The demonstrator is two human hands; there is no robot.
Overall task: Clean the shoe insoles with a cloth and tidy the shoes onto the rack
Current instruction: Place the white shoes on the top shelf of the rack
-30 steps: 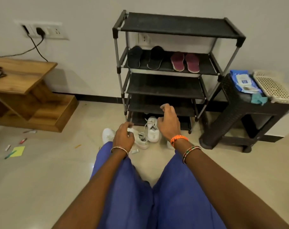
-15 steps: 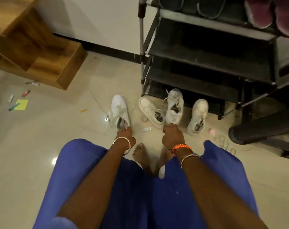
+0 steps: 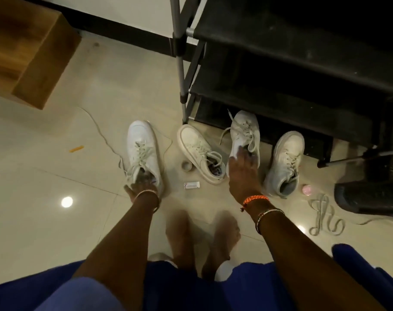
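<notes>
Four white sneakers lie on the tiled floor (image 3: 45, 176) before the black shoe rack (image 3: 292, 70); the left hand (image 3: 141, 185) grips the heel opening of the leftmost sneaker (image 3: 141, 151); the right hand (image 3: 242, 176), fingers extended, rests on the third sneaker (image 3: 245, 133), whether it grasps I cannot tell; a loose lace (image 3: 323, 216) lies at right.

Both forearms are bare, with no sleeves seen on them. A thin metallic bangle (image 3: 148, 193) is worn at the wrist of the left hand (image 3: 140, 185). Two bands are worn at the wrist of the right hand (image 3: 242, 176): a braided bright orange thread band (image 3: 256, 200) nearest the hand, and behind it a slim beaded bracelet of small dark and pale beads (image 3: 267, 215). The legs are covered by loose blue cloth trousers (image 3: 105, 290), seen along the bottom edge. The two feet (image 3: 203, 239) are bare and blurred.
</notes>
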